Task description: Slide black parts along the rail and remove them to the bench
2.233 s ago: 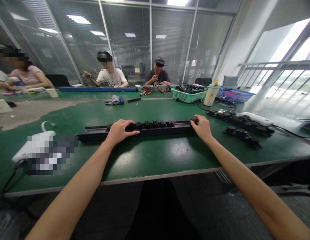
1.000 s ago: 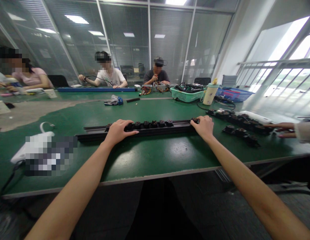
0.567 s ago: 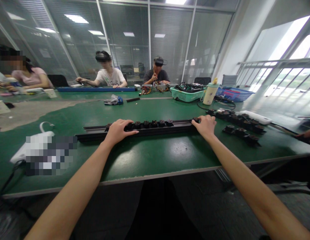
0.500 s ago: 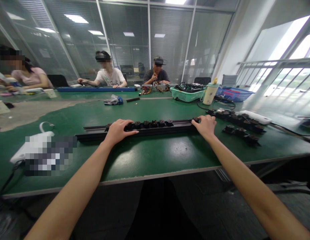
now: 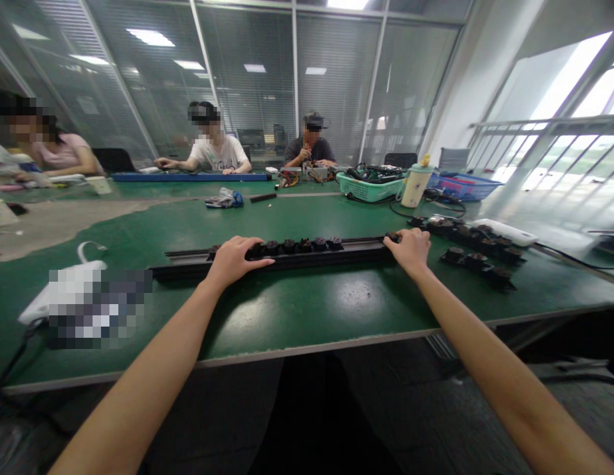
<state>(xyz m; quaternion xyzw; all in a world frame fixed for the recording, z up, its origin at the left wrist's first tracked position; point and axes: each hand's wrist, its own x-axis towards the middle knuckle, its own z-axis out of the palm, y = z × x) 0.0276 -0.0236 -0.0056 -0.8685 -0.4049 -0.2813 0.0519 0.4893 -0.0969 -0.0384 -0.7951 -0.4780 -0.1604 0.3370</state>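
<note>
Near the front edge of the green tabletop [image 5: 297, 310], little is changing. The right hand [image 5: 410, 251] is sitting slightly further toward the right edge than a second ago. The left hand [image 5: 234, 260] is staying where it was. A co-worker's hand that was reaching in over the right edge is no longer showing.

The black rail [image 5: 356, 251] is lying flat, a little back from the front edge and about midway along it. Its long axis is running left to right, parallel to that edge, with its right end sitting slightly further back. A row of socket modules [image 5: 300, 245] is sitting in its channel.

The left hand is resting palm down on the rail, fingers straight and together, pointing right over the first modules. The right hand is curling over the rail's right end; its fingertips are hidden, so a pinch cannot be told. Loose modules [image 5: 478, 262] are lying just beyond it.
</note>
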